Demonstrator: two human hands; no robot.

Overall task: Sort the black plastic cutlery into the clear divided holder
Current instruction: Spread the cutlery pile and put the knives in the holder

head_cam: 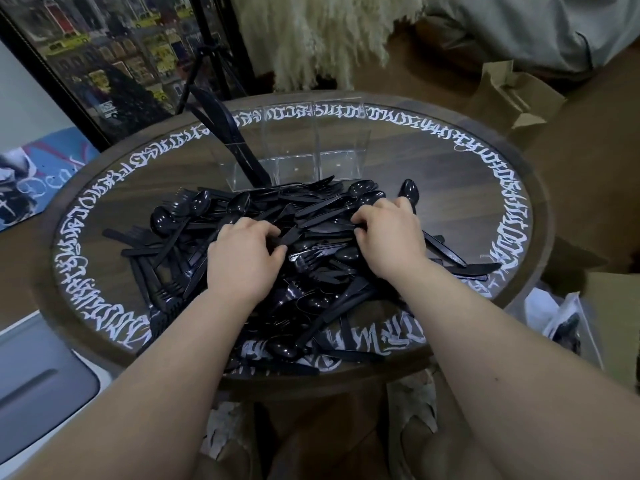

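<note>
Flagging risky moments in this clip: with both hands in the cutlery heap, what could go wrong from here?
1. The pile spreads to the table's near edge; raking through it may push pieces off.
2. The clear holder stands right behind the heap, with knives leaning out of its left compartment; shoved cutlery could tip it.
3. Tangled pieces may come up mixed in the left hand or right hand.

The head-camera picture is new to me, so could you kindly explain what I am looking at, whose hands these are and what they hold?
There is no machine here: a person wears one wide-angle camera on the head, looking forward and down, so both bare arms reach in from below. On the round table, ringed with white lettering, lies a big cutlery pile of black forks, spoons and knives. Behind it stands the clear divided holder; its leftmost compartment holds a few knives, the others look empty. The left hand pinches a piece in the pile, seemingly a knife. The right hand curls its fingers around other pieces.
</note>
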